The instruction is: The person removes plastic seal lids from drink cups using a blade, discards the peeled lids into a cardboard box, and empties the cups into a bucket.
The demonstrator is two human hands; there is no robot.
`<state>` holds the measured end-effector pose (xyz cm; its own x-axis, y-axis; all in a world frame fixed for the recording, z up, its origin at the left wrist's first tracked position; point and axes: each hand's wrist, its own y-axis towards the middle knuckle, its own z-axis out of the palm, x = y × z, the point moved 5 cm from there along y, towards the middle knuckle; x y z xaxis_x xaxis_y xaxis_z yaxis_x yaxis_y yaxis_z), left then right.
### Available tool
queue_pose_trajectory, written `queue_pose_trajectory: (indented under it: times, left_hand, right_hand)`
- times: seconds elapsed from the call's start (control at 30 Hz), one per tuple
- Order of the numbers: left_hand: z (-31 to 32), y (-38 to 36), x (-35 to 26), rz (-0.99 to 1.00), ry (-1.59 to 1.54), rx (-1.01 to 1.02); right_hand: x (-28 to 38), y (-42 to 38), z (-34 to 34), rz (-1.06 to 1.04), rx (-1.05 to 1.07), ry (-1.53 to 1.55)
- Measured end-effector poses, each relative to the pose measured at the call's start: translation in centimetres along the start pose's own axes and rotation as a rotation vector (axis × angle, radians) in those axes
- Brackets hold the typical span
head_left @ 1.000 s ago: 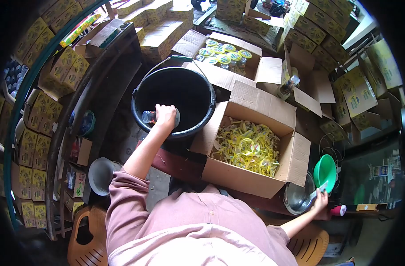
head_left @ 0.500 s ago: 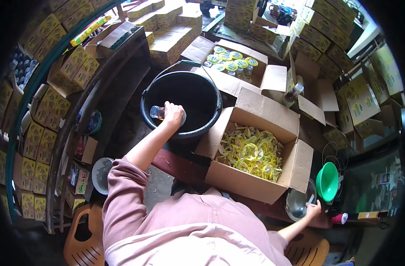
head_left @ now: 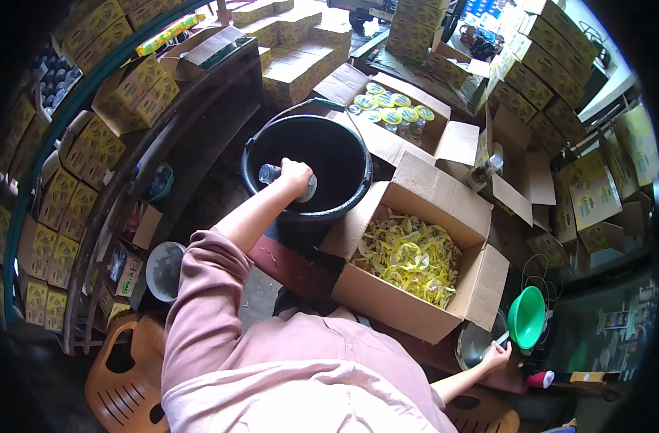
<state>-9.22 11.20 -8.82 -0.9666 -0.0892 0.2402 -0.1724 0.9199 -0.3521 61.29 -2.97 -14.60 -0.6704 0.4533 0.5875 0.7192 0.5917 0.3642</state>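
While the left hand (head_left: 296, 178) is wrapped round a clear bottle (head_left: 269, 173) at the near side of the black bucket (head_left: 336, 159), the right hand (head_left: 497, 356) is well apart from it, pinching a slim pale piece (head_left: 503, 337) whose nature I cannot make out. The bottle lies nearly on its side across the bucket's mouth; whether it sits above the rim or just below it is hard to tell. Near the right hand are a clear basin (head_left: 460, 348) and a green bowl (head_left: 527, 317), and between the two hands stands an open carton (head_left: 387, 303) heaped with yellow strips (head_left: 409, 263).

To handle this well, a firm grip round the bottle's middle seems best, with its ends kept clear of the bucket's hard edge, since glass probably chips if knocked. The slim piece likely wants only a light finger pinch, lifted free of the basin and bowl so that neither tips. With the hands so widely spread, it would help to steady the bottle first and look towards the right.
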Motion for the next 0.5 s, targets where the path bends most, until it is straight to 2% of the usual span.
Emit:
queue_pose_trajectory:
  times: [0.03, 0.1, 0.17, 0.23, 0.27, 0.33, 0.43, 0.5]
  left_hand:
    - [-0.1, 0.0, 0.2, -0.013, 0.006, 0.018]
    - [-1.8, 0.5, 1.5, -0.077, -0.07, -0.128]
    - [-4.4, 0.4, 2.8, -0.082, -0.125, -0.471]
    - [-6.4, 0.1, 3.7, -0.122, -0.2, -0.689]
    - [-7.0, -0.2, 3.9, -0.146, -0.263, -0.617]
    - [-4.1, -0.1, 1.6, -0.102, -0.152, -0.216]
    - [2.0, -0.2, -0.6, -0.078, -0.022, 0.366]
    - [1.0, 0.8, 0.3, -0.126, -0.094, 0.055]
  right_hand:
    - [1.0, -0.4, -0.9, -0.033, -0.015, -0.14]
    - [1.3, 0.1, -2.0, -0.08, -0.131, -0.084]
    - [1.7, 0.5, -2.9, -0.031, -0.214, 0.068]
    - [2.5, 0.7, -2.9, 0.009, -0.192, 0.234]
    - [2.7, 0.8, -2.7, 0.014, -0.183, 0.351]
    - [4.3, 0.4, -2.5, 0.001, -0.15, 0.506]
    - [7.3, -0.6, -3.0, -0.012, -0.17, 0.513]
    - [8.9, -0.8, -3.5, -0.027, -0.183, 0.541]
